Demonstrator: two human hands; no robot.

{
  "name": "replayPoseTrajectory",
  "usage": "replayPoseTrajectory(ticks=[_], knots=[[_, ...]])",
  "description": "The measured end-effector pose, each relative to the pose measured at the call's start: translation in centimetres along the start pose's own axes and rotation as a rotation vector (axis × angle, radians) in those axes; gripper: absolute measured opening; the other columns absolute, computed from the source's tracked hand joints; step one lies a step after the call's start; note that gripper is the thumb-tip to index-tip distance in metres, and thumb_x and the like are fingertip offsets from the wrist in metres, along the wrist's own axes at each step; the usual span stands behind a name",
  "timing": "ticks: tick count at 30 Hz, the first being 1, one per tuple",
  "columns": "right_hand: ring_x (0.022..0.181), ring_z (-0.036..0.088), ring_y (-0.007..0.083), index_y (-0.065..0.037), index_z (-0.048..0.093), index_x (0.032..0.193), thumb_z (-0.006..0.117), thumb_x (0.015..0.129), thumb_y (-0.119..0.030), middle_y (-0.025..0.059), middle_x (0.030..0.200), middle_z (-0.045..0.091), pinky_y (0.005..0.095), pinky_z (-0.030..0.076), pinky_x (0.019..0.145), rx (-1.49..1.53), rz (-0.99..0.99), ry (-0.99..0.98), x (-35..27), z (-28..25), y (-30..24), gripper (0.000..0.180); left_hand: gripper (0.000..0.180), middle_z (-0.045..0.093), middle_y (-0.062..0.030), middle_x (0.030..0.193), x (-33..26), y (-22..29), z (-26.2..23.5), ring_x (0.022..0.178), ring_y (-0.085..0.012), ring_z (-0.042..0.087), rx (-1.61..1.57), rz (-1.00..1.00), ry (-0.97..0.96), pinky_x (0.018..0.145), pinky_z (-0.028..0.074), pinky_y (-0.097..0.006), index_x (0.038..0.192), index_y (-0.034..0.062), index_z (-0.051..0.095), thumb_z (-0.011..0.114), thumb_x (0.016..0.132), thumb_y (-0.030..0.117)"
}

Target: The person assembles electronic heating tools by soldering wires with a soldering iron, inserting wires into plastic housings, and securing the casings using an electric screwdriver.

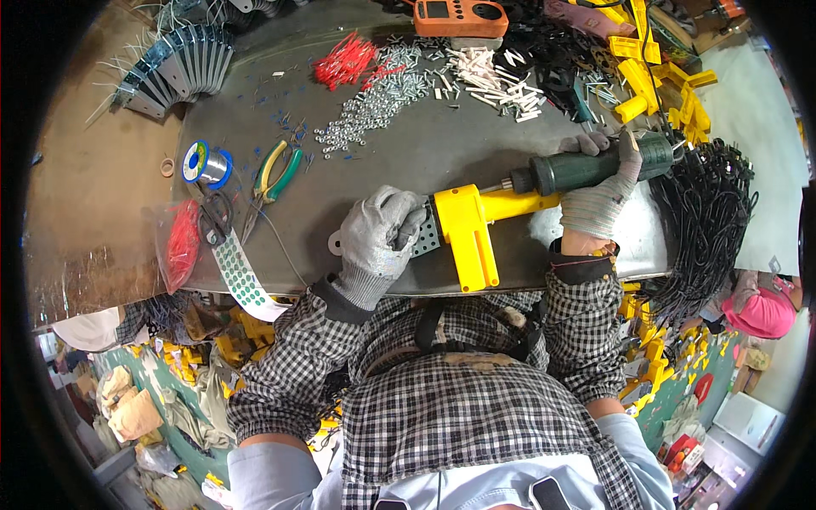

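My left hand, in a grey glove, is closed on a perforated metal plate fixed at the left end of a yellow plastic housing. The housing has a handle-like arm stretching to the right. My right hand, gloved with bare skin showing at the wrist, wraps round a dark green electric screwdriver. The tool lies nearly level, its bit pointing left at the top of the housing; whether the tip touches a screw is hidden. The housing rests near the table's front edge.
Beyond the hands lie loose screws and nuts, white sleeves, red wires and an orange multimeter. Pliers, scissors and a solder spool are at left. Black cables heap at right, below yellow parts.
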State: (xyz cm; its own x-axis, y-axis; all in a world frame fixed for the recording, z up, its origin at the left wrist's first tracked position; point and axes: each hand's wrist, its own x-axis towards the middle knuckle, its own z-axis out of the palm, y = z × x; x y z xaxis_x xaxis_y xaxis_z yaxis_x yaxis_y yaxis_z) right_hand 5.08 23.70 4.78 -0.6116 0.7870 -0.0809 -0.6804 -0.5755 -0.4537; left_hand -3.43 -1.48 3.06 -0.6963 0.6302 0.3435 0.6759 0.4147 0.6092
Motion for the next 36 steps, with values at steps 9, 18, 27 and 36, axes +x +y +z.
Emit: replayPoseTrajectory(ticks=[9,18,27,36], knots=[[0.068,0.049,0.0124,-0.009,0.055,0.092,0.066,0.086,-0.03,-0.0013,0.077,0.05,0.0318,0.043,0.077,-0.045,0.002,0.0,-0.4,0.2,0.1,0.025,0.014,0.064,-0.0094,0.087,-0.2,0.0,0.0,0.081,-0.0321,0.063,-0.032,-0.014,0.015,0.07,0.05,-0.038,0.091,0.007,0.064,0.07,0.079,0.011],[0.067,0.047,0.0125,-0.009,0.055,0.091,0.067,0.085,-0.029,-0.0016,0.077,0.049,0.0326,0.042,0.076,-0.044,0.006,0.003,-0.6,0.5,0.1,0.024,0.017,0.064,-0.0102,0.086,-0.2,-0.1,0.3,0.079,-0.0314,0.064,0.043,-0.023,-0.004,0.069,0.051,-0.038,0.092,0.006,0.061,0.071,0.078,0.01],[0.065,0.046,0.0117,-0.009,0.054,0.089,0.066,0.085,-0.029,-0.0026,0.076,0.047,0.0323,0.042,0.072,-0.073,-0.008,-0.005,-0.5,0.6,0.3,0.023,0.026,0.057,-0.0118,0.085,0.1,0.3,-0.2,0.075,-0.0316,0.06,0.026,0.05,-0.129,0.067,0.048,-0.041,0.094,0.0045,0.06,0.074,0.074,0.015],[0.064,0.048,0.0118,-0.009,0.054,0.09,0.065,0.086,-0.027,-0.0024,0.075,0.048,0.0313,0.043,0.071,-0.145,-0.063,0.004,-0.5,1.4,0.7,0.021,0.026,0.057,-0.0125,0.091,0.1,0.5,-0.5,0.079,-0.0322,0.06,0.043,0.064,-0.178,0.068,0.048,-0.042,0.099,0.0044,0.061,0.069,0.076,0.011]])
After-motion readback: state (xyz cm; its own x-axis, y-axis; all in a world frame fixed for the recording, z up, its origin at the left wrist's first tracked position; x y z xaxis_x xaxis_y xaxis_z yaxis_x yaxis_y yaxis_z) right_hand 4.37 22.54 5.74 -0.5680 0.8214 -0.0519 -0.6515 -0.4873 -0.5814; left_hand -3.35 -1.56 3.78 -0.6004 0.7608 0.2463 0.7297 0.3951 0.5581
